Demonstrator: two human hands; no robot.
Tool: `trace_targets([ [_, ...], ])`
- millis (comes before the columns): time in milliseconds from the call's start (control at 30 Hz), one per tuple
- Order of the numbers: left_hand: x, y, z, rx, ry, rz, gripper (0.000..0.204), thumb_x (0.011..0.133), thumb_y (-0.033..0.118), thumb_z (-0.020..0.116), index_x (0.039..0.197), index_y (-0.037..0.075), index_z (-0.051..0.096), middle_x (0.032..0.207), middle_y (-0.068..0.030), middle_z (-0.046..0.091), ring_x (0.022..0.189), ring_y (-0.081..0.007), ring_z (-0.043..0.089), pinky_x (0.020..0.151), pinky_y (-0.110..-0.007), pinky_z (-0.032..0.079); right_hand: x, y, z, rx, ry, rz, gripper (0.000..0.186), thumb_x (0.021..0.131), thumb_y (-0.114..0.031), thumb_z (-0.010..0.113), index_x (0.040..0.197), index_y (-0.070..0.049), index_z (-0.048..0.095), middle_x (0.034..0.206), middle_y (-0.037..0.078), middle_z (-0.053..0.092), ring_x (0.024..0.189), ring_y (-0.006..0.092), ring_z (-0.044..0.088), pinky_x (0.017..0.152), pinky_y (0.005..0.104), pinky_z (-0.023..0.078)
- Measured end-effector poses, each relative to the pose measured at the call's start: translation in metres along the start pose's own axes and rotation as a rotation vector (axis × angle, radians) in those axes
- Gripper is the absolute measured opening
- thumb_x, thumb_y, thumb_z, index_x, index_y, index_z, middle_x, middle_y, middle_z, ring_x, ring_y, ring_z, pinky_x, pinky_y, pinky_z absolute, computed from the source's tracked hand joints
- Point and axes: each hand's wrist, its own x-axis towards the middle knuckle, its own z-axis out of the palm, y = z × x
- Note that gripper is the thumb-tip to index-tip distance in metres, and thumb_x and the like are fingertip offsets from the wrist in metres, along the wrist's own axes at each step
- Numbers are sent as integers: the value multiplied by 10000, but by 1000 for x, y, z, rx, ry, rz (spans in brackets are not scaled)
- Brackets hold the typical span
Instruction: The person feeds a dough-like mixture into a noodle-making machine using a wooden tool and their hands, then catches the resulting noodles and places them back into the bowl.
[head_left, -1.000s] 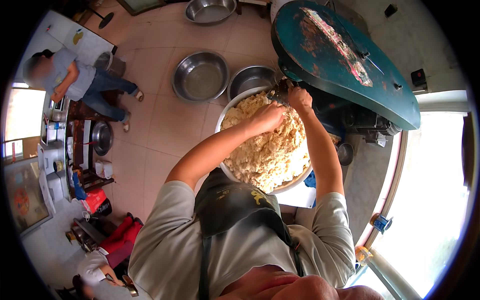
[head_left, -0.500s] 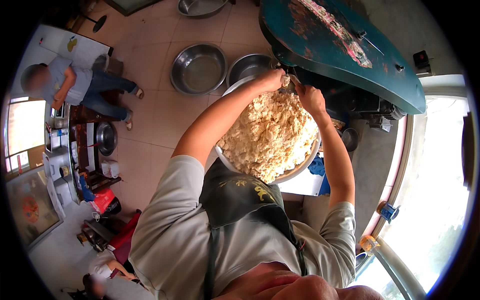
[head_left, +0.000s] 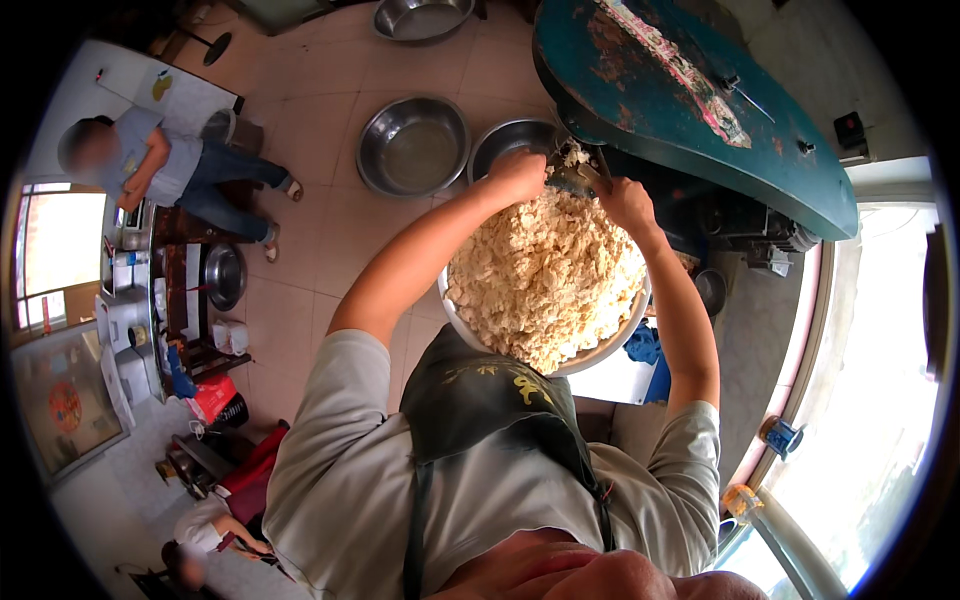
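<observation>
The left hand [head_left: 518,177] slides toward 9 o'clock, so the gap between both hands gets wider. The right hand [head_left: 627,203] is near 1 o'clock over dough [head_left: 540,280] in the big bowl [head_left: 603,352]; I cannot tell if either grips anything.
</observation>
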Motion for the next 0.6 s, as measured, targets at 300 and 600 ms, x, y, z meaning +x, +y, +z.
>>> trace_targets([
  [300, 4, 41, 40, 258, -30, -79, 262, 888, 268, 647, 982, 46, 747, 1035, -132, 729, 996, -287, 693, 846, -416, 538, 8, -1, 12, -50, 22, 21, 461, 924, -480, 579, 991, -47, 720, 915, 250, 698, 900, 428, 677, 788, 497, 550],
  [600, 12, 28, 83, -15, 220, -46, 235, 824, 74, 548, 953, 21, 737, 1005, -207, 710, 930, -349, 692, 800, -455, 557, 37, 9, 35, -118, 127, -112, 464, 952, -417, 504, 798, -22, 691, 821, 271, 677, 790, 454, 673, 697, 545, 555],
])
